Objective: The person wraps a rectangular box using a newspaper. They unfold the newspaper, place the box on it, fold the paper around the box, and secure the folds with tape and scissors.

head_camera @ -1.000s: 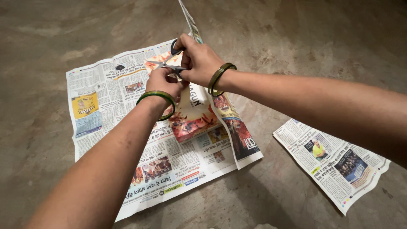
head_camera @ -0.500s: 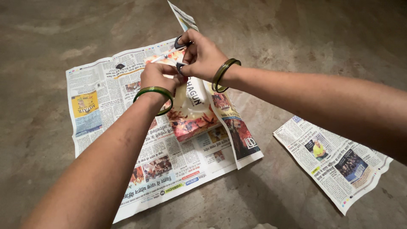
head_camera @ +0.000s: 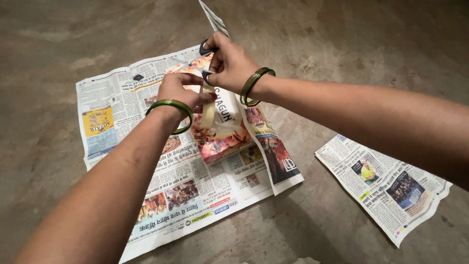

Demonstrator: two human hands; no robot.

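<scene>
Down on the floor, her right hand (head_camera: 229, 61) works scissors (head_camera: 202, 61) while the left hand (head_camera: 178, 90) pinches limp, easily torn newspaper (head_camera: 215, 115) close by the cut.

Single head view, looking steeply down at floor (head_camera: 342, 44), close.

2 hands (head_camera: 178, 90) (head_camera: 232, 63); 1 scissors (head_camera: 205, 49); 2 newspaper sheets (head_camera: 112, 117) (head_camera: 386, 188); 2 green bangles (head_camera: 168, 110) (head_camera: 251, 85).

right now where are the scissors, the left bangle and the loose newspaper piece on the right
scissors (head_camera: 205, 48) head view, black handle loop
left bangle (head_camera: 169, 106) head view, top of green band
loose newspaper piece (head_camera: 386, 188) head view, middle of sheet
</scene>
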